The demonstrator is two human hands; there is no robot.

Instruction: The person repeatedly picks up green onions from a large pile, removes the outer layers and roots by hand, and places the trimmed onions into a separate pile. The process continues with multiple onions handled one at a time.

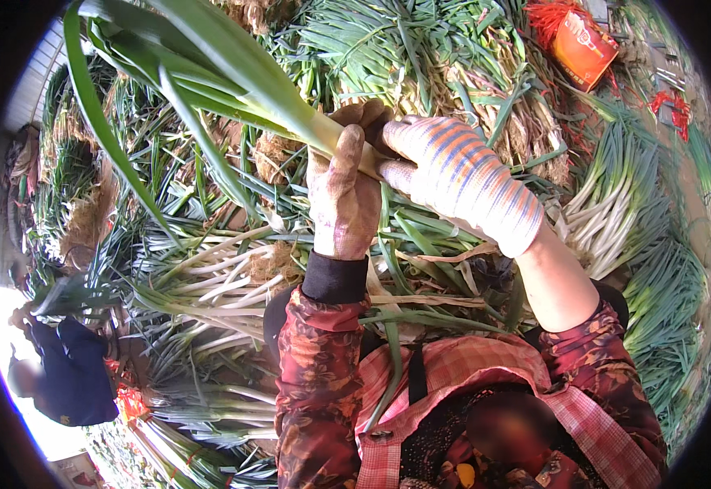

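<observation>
My left hand [344, 189], in a stained work glove, grips a large green onion [251, 79] around its pale stalk, thumb on top. The broad green leaves fan out to the upper left, and one long leaf droops down. My right hand [447, 165], in a striped knit glove, meets the left at the stalk's lower end, its fingertips against it. The root end is hidden behind my fingers. Loose leaves and dry peelings [447, 263] lie beneath my hands and over my lap.
Trimmed green onions with white stalks [233, 281] lie to the left, others [606, 195] to the right. Untrimmed bunches [416, 61] are heaped ahead. An orange-red box [584, 52] sits by red ties at upper right. Another person [68, 367] in dark clothes is at lower left.
</observation>
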